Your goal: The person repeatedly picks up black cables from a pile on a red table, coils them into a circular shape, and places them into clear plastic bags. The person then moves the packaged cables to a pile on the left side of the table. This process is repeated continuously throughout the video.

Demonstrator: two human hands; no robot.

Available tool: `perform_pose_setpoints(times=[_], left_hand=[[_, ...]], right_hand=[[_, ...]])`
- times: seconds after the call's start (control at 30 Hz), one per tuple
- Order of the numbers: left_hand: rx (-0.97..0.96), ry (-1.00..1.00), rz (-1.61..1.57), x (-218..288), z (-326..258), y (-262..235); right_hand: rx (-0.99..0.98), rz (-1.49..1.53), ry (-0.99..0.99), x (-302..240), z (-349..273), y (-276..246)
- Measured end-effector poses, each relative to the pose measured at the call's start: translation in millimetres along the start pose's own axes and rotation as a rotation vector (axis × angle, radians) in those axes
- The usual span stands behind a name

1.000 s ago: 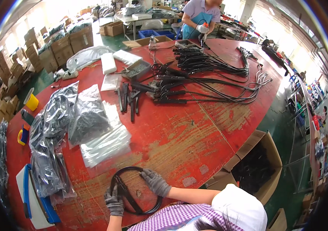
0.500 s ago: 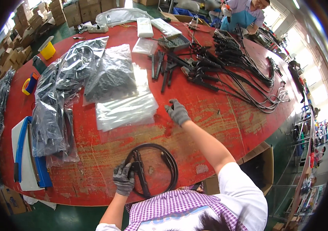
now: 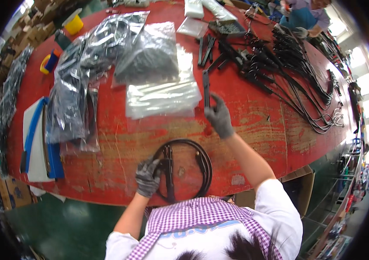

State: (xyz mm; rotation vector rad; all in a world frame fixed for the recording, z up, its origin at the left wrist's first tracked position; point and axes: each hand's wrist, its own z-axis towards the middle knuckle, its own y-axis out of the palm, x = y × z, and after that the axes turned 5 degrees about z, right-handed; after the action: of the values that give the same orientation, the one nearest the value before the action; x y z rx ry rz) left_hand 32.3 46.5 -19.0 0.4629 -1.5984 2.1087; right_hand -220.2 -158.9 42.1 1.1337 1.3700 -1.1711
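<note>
Left hand on One Black Coil, Right hand on One Black Bar

From here I count two hands at work, both in grey gloves, over one big red desk; the left hand has its fingers curled shut over the left side of the coil, which lies at the near edge with one black handle inside its ring; the right hand, farther out, has its fingers clamped on the near end of the bar, which points away toward the far side.

Just left of the bar is one pile of clear bags, too closely layered to count; left of that lie several filled bags, overlapping, so I cannot give a sure number; at the near left is one white board with blue edges, and beyond it one tape dispenser and one yellow container.

On the far side I see two white packs, one flat clear packet and one tray of small parts; to the right spreads a heap of black cables, too tangled to count; beyond it, one co-worker in a blue apron.
</note>
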Motion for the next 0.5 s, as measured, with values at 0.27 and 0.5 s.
perform_pose_setpoints(times=[0.27,0.5], left_hand=[[0.011,0.039,-0.018,3.6,6.8,-4.1],[0.024,0.124,-0.035,1.6,5.5,-6.0]], right_hand=[[-0.607,-0.82,0.105,-8.4,-209.6,10.4],[-0.727,-0.947,0.009,-21.9,-181.3,35.8]])
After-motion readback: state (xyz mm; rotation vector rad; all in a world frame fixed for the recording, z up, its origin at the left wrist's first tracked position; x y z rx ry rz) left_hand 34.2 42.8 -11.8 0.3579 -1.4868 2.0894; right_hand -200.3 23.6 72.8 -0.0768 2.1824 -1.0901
